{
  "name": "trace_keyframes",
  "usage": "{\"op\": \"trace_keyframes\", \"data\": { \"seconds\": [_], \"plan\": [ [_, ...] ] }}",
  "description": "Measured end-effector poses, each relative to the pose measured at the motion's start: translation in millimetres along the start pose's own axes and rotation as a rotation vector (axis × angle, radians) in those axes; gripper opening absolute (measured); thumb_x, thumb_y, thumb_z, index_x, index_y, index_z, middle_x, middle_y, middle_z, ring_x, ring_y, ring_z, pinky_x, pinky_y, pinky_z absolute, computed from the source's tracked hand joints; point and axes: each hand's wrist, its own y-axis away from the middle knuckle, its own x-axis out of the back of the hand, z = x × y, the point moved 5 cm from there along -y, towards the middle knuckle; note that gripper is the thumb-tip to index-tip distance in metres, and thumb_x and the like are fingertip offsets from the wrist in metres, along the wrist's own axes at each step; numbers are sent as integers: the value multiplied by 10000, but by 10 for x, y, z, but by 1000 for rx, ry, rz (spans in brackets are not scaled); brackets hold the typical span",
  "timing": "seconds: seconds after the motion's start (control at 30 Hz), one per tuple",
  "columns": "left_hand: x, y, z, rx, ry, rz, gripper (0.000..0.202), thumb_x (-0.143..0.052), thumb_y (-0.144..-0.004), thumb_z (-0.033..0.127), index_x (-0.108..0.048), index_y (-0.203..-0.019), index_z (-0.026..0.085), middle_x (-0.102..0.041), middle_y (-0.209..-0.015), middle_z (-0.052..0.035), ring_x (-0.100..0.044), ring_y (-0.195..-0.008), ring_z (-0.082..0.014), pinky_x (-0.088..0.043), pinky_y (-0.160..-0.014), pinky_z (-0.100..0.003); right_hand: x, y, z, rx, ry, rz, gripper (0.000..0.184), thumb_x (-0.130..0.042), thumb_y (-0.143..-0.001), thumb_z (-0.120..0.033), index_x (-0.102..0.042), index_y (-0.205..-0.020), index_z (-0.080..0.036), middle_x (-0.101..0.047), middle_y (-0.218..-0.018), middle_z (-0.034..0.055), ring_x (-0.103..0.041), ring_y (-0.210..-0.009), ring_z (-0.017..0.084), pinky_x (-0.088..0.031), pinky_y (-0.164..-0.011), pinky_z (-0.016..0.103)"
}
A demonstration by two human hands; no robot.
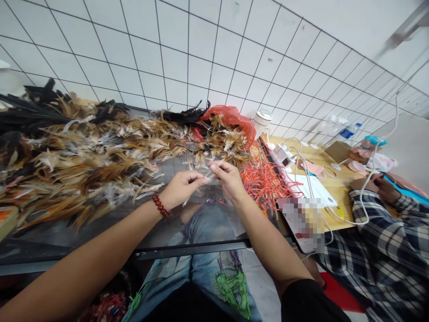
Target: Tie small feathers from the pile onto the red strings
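Observation:
My left hand (187, 183), with a dark red bead bracelet at its wrist, is closed in a pinch. Close beside it, my right hand (227, 178) pinches too, thumb against fingers. Between the fingertips of both is a small whitish, wispy feather-like piece (208, 175), too blurred to make out fully. Beyond the hands and to the left spreads a thick heap of brown and tan feathers (100, 156). A tangle of orange-red cords (264, 179) lies right of my right hand.
Black feathers (36, 114) lie at the back left. A red plastic bag (231, 117) and a white lidded cup (263, 117) stand against the gridded wall. Right of the glass table (161, 232) are a phone (296, 228), white cables and a person in a plaid shirt (385, 232).

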Motion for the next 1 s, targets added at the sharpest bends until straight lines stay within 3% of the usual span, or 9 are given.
{"op": "trace_keyframes", "data": {
  "seconds": [0.1, 0.23, 0.3, 0.43, 0.57, 0.67, 0.8, 0.9, 1.0],
  "plan": [
    [-9, -13, -114, 69, -87, 24, 229, -670, -715, 369, -735, -674, 154, -691, -656, -29, -561, -644, -158, -403, -639, -255, -38, 65, -141, 267, 287, -21, 190, -719, -759, -401, -726, -705, -220, -647, -740, 13, -557, -732, 141, -422, -710, 287],
    [23, -44, -284, 152, 17, 79, 276, -672, -703, 398, -746, -734, 134, -709, -681, -46, -576, -644, -172, -424, -642, -269, -270, 245, -211, 547, 756, -208, 169, -648, -847, -377, -757, -792, -259, -665, -743, 25, -578, -760, 155, -407, -771, 325],
    [49, -56, -290, 133, 22, 94, 260, -663, -715, 379, -743, -734, 133, -715, -697, -55, -594, -667, -183, -437, -662, -277, -322, 304, -236, 629, 846, -225, 158, -632, -863, -356, -763, -835, -272, -682, -764, 28, -593, -774, 156, -403, -793, 332],
    [97, -44, -151, -10, -207, 130, 219, -612, -782, 329, -747, -761, 158, -721, -737, -63, -616, -712, -192, -442, -691, -286, -226, 249, -271, 510, 644, -155, 162, -622, -870, -333, -768, -864, -263, -725, -814, 35, -636, -781, 161, -452, -783, 322],
    [-26, 20, 55, -277, -315, -71, 204, -601, -808, 285, -735, -696, 181, -699, -719, -56, -616, -700, -168, -435, -679, -264, -81, 77, -126, 206, 340, -182, 149, -693, -786, -358, -765, -823, -233, -729, -772, 22, -631, -716, 158, -487, -713, 302],
    [-93, 72, 156, -366, -259, -159, 181, -629, -801, 276, -731, -680, 187, -681, -691, -42, -603, -667, -146, -430, -660, -247, 41, -33, 27, 88, 242, -131, 160, -738, -717, -357, -744, -760, -203, -701, -724, 6, -598, -673, 135, -472, -683, 274],
    [22, 41, 132, -231, -64, 81, 132, -674, -765, 280, -741, -711, 180, -689, -710, -33, -593, -670, -143, -441, -663, -247, 54, -61, 167, 72, 352, -123, 243, -675, -758, -409, -683, -695, -174, -642, -655, -3, -552, -627, 120, -444, -637, 251],
    [147, -12, -44, 2, 118, 286, 138, -736, -706, 293, -735, -703, 155, -654, -638, -17, -544, -603, -124, -421, -590, -233, -40, 17, 117, 244, 571, -100, 244, -576, -852, -364, -660, -720, -177, -635, -693, 11, -559, -673, 127, -441, -672, 249],
    [168, -58, -237, 261, 425, 275, 167, -757, -692, 265, -698, -669, 110, -522, -504, 15, -390, -454, -60, -301, -433, -183, -148, 113, 57, 416, 782, -131, 210, -533, -894, -305, -663, -778, -188, -651, -777, 38, -585, -752, 140, -443, -734, 250]
  ]
}}
